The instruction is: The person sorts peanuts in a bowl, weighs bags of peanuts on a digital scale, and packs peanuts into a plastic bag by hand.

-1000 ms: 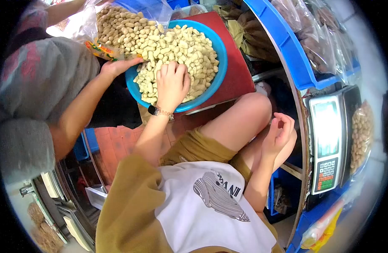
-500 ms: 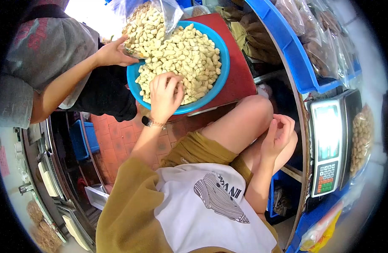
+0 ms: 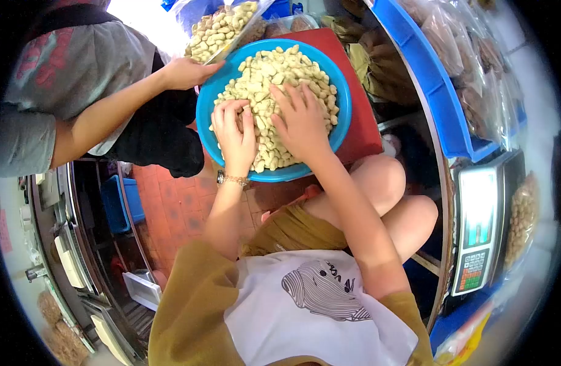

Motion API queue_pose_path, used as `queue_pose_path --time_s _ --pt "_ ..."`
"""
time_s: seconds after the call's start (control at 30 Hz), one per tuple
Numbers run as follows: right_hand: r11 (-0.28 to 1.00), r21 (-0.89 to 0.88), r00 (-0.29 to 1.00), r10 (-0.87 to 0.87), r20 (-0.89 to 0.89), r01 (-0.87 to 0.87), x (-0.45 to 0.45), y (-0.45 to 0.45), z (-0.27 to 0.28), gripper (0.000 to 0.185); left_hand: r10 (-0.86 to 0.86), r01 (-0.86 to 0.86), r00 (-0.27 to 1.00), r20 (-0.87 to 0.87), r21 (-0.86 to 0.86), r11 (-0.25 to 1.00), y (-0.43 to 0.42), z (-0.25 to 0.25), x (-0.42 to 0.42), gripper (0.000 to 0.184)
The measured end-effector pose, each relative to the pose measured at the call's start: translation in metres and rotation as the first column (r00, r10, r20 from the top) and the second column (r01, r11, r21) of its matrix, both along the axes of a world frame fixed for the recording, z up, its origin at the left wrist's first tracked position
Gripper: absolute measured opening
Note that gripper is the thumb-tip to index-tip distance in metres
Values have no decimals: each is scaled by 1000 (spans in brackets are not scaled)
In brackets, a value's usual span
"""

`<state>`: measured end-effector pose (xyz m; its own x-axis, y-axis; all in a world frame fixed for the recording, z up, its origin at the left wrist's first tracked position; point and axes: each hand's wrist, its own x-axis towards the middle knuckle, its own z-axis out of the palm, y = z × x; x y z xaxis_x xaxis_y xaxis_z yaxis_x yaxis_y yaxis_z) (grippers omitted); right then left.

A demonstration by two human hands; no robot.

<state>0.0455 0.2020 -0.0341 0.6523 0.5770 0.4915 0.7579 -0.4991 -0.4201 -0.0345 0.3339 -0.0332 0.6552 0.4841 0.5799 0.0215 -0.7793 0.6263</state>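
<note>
Pale unshelled peanuts [image 3: 274, 76] heap up in a round blue basin [image 3: 344, 97]. At the heap's near left side, my left hand [image 3: 236, 135] is closed, its curled fingers and thumb around peanuts that are mostly hidden. My right hand [image 3: 302, 125] rests on the middle right of the heap, fingers spread and nothing gripped. Beyond the basin's far left rim, a co-worker's hand [image 3: 186, 73] holds a clear plastic bag [image 3: 219, 33] with more peanuts in it.
The basin stands on a red surface [image 3: 363, 125]. To my right are a digital scale [image 3: 476, 226], a bag of peanuts [image 3: 521, 219] and a blue tray [image 3: 424, 73] of plastic bags. The co-worker in grey [image 3: 79, 79] stands at the left, above a tiled floor [image 3: 177, 207].
My right hand has come from my knee onto the peanuts and spread its fingers. My left hand stays at the heap. The co-worker's bag has tilted and drawn back from over the basin.
</note>
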Motion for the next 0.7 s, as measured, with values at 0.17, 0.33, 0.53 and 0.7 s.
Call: queue_pose_path --time_s 0.17,0.33,0.53,0.7 --pt "996 -83 997 -12 77 18 17 41 -11 43 -38 39 998 -48 3 999 25 5 8 26" --pt "983 -181 993 2 121 20 34 60 -13 41 -121 172 942 -313 139 975 44 1 21 40" --pt "985 -170 998 -1 -63 -10 59 36 -14 40 -56 134 926 -374 185 974 79 -12 28 33" --pt "999 0 996 51 -77 -52 47 15 -21 36 -52 95 955 -293 133 987 105 -34 44 33"
